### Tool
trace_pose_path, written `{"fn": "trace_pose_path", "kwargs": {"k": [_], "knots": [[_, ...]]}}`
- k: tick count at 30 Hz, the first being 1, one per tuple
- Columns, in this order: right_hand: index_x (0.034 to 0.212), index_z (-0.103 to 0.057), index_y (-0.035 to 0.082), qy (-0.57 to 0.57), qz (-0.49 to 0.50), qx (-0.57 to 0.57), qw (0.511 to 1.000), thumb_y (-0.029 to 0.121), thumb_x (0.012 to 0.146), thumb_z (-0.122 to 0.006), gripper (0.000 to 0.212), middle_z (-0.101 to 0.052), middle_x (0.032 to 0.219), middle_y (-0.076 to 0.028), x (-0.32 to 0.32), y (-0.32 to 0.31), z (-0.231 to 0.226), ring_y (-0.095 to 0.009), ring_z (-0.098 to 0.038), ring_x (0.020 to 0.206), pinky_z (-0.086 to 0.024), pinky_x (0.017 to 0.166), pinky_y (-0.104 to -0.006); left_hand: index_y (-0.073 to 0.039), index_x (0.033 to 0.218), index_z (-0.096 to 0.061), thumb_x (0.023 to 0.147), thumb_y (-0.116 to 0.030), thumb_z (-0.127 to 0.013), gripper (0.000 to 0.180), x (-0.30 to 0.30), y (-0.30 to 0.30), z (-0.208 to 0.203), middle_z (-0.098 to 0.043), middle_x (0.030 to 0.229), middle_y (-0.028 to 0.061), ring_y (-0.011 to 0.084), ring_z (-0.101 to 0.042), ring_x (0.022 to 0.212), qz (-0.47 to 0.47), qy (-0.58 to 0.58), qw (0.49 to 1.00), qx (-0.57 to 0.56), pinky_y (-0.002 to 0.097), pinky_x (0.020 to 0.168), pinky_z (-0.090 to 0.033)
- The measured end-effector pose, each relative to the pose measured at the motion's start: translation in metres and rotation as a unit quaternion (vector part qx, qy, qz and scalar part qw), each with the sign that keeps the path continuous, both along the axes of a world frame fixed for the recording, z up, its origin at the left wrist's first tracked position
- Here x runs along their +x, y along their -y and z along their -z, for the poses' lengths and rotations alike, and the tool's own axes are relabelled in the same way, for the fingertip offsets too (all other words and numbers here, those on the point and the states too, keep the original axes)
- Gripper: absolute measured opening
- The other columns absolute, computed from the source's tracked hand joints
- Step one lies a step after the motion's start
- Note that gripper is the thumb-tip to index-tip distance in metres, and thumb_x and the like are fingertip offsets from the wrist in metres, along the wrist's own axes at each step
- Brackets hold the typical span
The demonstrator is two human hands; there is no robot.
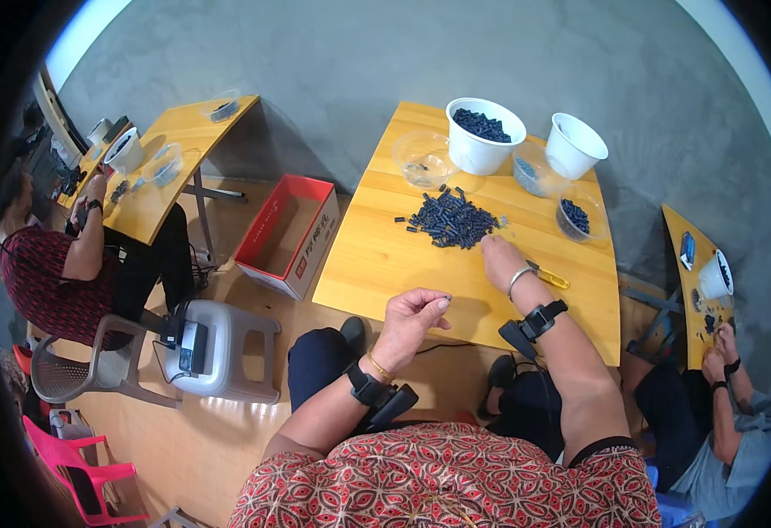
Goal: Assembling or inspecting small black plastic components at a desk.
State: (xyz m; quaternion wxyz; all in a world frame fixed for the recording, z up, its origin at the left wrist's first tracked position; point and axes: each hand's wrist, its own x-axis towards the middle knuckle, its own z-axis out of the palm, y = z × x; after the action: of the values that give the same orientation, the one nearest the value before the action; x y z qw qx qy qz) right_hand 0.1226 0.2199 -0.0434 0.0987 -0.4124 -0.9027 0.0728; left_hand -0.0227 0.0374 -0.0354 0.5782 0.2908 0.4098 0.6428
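Observation:
My left hand (414,322) is over the near edge of the wooden table (385,273), thumb and finger pinched on a small dark piece at the tips, too small to name. My right hand (502,262) reaches down at the near right edge of a pile of short black cylindrical pieces (450,218). Its fingers are bent together, and what they hold, if anything, is hidden. Tiny pale bits (504,220) lie just beyond it. Beside my right wrist rests a yellow-handled tool (551,276), partly covered by that wrist.
Behind the pile stand a white tub (484,158) of black pieces, another white tub (576,147), and clear bowls (422,161) with small parts. A red-rimmed box (290,231) sits on the floor left. Other people work at tables on the left (183,132) and right (692,290).

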Motion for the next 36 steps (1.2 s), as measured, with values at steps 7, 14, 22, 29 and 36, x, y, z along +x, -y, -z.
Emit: {"fn": "trace_pose_path", "kwargs": {"k": [7, 14, 22, 29, 36], "knots": [[0.087, -0.051, -0.002, -0.22, 0.009, -0.114, 0.969, -0.001, 0.077, -0.048, 0.011, -0.057, 0.081, -0.015, 0.023, 0.042, -0.026, -0.022, -0.056, 0.066, -0.046, 0.062, -0.0301, 0.001, 0.094, -0.06, 0.084, -0.007, -0.057, 0.013, 0.002, 0.012, -0.013, -0.057, 0.073, 0.0027, 0.0109, -0.056, 0.064, 0.018, -0.002, 0.999, 0.026, 0.026, 0.065, -0.051], [0.093, -0.053, 0.0, -0.411, -0.098, -0.357, 0.833, 0.007, 0.085, -0.053, 0.011, -0.052, 0.075, 0.001, 0.038, 0.129, -0.091, -0.004, -0.047, 0.065, -0.041, 0.058, -0.0186, -0.001, 0.097, -0.059, 0.084, -0.005, -0.055, 0.015, 0.005, 0.025, -0.031, -0.055, 0.073, 0.003, 0.0103, -0.051, 0.064, 0.08, 0.077, 0.984, 0.138, 0.0304, 0.068, -0.052], [0.092, -0.052, 0.0, -0.448, -0.167, -0.412, 0.776, 0.001, 0.085, -0.049, 0.007, -0.051, 0.074, 0.001, 0.038, 0.158, -0.113, -0.005, -0.048, 0.064, -0.041, 0.057, -0.0183, -0.001, 0.098, -0.059, 0.084, -0.004, -0.055, 0.015, 0.017, 0.043, -0.051, -0.06, 0.08, 0.0059, 0.0131, -0.059, 0.069, 0.085, 0.038, 0.986, 0.138, 0.0271, 0.066, -0.052], [0.09, -0.053, 0.001, -0.427, -0.175, -0.402, 0.791, 0.002, 0.085, -0.049, 0.006, -0.05, 0.073, 0.002, 0.036, 0.163, -0.114, -0.005, -0.046, 0.063, -0.04, 0.057, -0.0181, 0.001, 0.098, -0.06, 0.083, -0.004, -0.056, 0.015, 0.02, 0.05, -0.061, -0.062, 0.086, 0.0077, 0.0147, -0.061, 0.069, 0.075, -0.005, 0.987, 0.141, 0.024, 0.063, -0.051], [0.089, -0.053, 0.002, -0.429, -0.165, -0.411, 0.787, 0.002, 0.085, -0.049, 0.006, -0.05, 0.073, 0.002, 0.035, 0.164, -0.114, -0.005, -0.047, 0.063, -0.04, 0.057, -0.0179, 0.001, 0.097, -0.06, 0.083, -0.004, -0.057, 0.015, 0.019, 0.051, -0.06, -0.062, 0.085, 0.007, 0.0146, -0.061, 0.069, 0.077, -0.014, 0.986, 0.15, 0.024, 0.063, -0.05]]}}
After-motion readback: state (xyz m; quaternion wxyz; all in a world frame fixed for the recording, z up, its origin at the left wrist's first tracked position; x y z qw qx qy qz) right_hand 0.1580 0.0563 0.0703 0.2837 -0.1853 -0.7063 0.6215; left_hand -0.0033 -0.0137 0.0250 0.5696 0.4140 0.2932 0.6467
